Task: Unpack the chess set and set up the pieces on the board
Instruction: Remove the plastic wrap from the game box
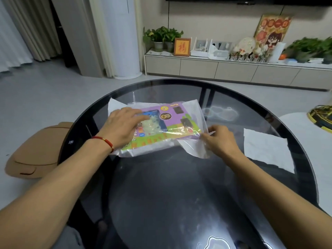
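On the round dark glass surface (179, 186) the purple chess set box (172, 121) lies flat inside its clear plastic bag (195, 112), the left hand (122, 126) spread and pressing on top while the right hand (219, 139) pinches the bag's near right edge, a white tissue (267, 150) lying further right

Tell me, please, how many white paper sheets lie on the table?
2: one sheet lies at the right, apart from the box; another sticks out from under the box's far left corner. More may be hidden beneath.
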`<state>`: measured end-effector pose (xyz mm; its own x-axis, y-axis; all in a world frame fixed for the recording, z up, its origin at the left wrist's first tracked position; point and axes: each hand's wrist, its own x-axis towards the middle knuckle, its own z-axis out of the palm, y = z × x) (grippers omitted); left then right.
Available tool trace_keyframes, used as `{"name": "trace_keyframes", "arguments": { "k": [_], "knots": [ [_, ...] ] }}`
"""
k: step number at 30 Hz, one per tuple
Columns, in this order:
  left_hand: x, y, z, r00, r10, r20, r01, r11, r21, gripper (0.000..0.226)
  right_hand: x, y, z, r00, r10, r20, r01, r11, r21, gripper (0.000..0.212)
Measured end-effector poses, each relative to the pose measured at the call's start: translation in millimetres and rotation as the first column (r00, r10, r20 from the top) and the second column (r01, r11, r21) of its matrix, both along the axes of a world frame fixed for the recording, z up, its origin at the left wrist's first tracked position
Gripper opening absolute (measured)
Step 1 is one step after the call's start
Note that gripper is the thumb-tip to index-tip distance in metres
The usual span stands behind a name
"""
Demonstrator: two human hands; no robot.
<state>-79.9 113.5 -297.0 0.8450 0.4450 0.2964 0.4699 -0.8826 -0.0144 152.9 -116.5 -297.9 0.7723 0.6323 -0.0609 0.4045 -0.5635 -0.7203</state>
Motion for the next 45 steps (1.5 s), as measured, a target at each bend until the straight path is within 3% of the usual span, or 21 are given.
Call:
{"name": "trace_keyframes", "arguments": {
  "k": [3, 5, 8, 10, 13, 15, 17, 19, 22, 25, 28, 32, 34, 38, 42, 45],
  "knots": [
    [1.5, -37.4, 13.9, 0.978, 0.189, 0.087, -0.179, 0.977, -0.113, 0.046, 1.7, -11.3, 3.3, 0.994, 0.030, 0.105, -0.021, 0.996, -0.085, 0.020],
    [6.9, -63.4, 9.0, 0.977, 0.207, -0.049, -0.212, 0.932, -0.293, 0.058, -0.1, -18.4, 4.8, 0.959, 0.032, 0.282, -0.005, 0.995, -0.096, 0.022],
    [11.9, -88.4, -16.4, 0.954, 0.145, -0.263, -0.216, 0.939, -0.266, 0.058, 0.8, -25.4, 9.9, 0.916, 0.054, 0.398, -0.083, 0.995, 0.056, 0.016],
    [9.8, -86.4, -24.2, 0.960, 0.103, -0.260, -0.162, 0.962, -0.218, 0.059, 3.1, -29.0, 15.7, 0.959, 0.104, 0.265, -0.160, 0.967, 0.198, 0.008],
    [5.1, -70.8, -14.4, 0.983, -0.047, -0.177, -0.006, 0.957, -0.290, 0.064, 5.9, -36.9, 20.5, 0.966, 0.248, -0.071, -0.207, 0.908, 0.364, 0.010],
    [-0.7, -64.2, -4.8, 0.996, -0.080, 0.030, 0.085, 0.891, -0.446, 0.057, 7.4, -42.3, 19.3, 0.897, 0.346, -0.276, -0.198, 0.872, 0.447, 0.015],
    [-6.0, -62.7, -2.5, 0.969, -0.001, 0.246, 0.145, 0.811, -0.567, 0.039, 9.6, -43.6, 17.4, 0.849, 0.344, -0.402, -0.122, 0.867, 0.483, 0.025],
    [-8.9, -60.5, -2.4, 0.944, 0.075, 0.321, 0.105, 0.855, -0.507, 0.032, 10.4, -43.9, 13.9, 0.872, 0.268, -0.409, -0.069, 0.896, 0.439, 0.028],
    [-8.0, -50.0, -4.1, 0.901, 0.231, 0.367, -0.081, 0.921, -0.381, 0.035, 6.4, -40.9, 5.1, 0.927, 0.237, -0.289, -0.151, 0.945, 0.292, 0.020],
    [-4.1, -40.7, -8.6, 0.896, 0.363, 0.254, -0.266, 0.899, -0.348, 0.046, 3.8, -29.2, 2.1, 0.944, 0.185, -0.271, -0.132, 0.970, 0.202, 0.024],
    [-0.8, -46.0, -22.4, 0.921, 0.380, 0.089, -0.313, 0.856, -0.411, 0.050, -1.3, -16.7, 10.4, 0.946, 0.203, -0.252, -0.192, 0.979, 0.071, 0.047],
    [4.1, -54.3, -23.3, 0.899, 0.410, 0.154, -0.270, 0.795, -0.543, 0.050, -9.5, -5.4, 17.5, 0.963, 0.187, -0.191, -0.198, 0.979, -0.039, 0.059],
    [4.2, -55.3, -22.3, 0.890, 0.421, 0.173, -0.260, 0.782, -0.567, 0.049, -6.3, -1.8, 16.3, 0.971, 0.148, -0.189, -0.157, 0.987, -0.033, 0.056],
    [4.0, -53.8, -19.9, 0.866, 0.437, 0.243, -0.191, 0.739, -0.646, 0.045, 5.4, 0.6, 12.3, 0.943, 0.071, -0.324, -0.051, 0.996, 0.071, 0.039],
    [9.2, -50.4, -13.3, 0.811, 0.501, 0.302, -0.203, 0.725, -0.658, 0.039, 4.8, -1.8, 17.4, 0.870, 0.105, -0.481, -0.019, 0.983, 0.181, 0.069],
    [7.6, -42.2, -3.4, 0.787, 0.596, 0.160, -0.415, 0.703, -0.578, 0.041, 6.2, -6.9, 24.3, 0.823, 0.191, -0.535, -0.099, 0.975, 0.197, 0.085]
  ]
}}
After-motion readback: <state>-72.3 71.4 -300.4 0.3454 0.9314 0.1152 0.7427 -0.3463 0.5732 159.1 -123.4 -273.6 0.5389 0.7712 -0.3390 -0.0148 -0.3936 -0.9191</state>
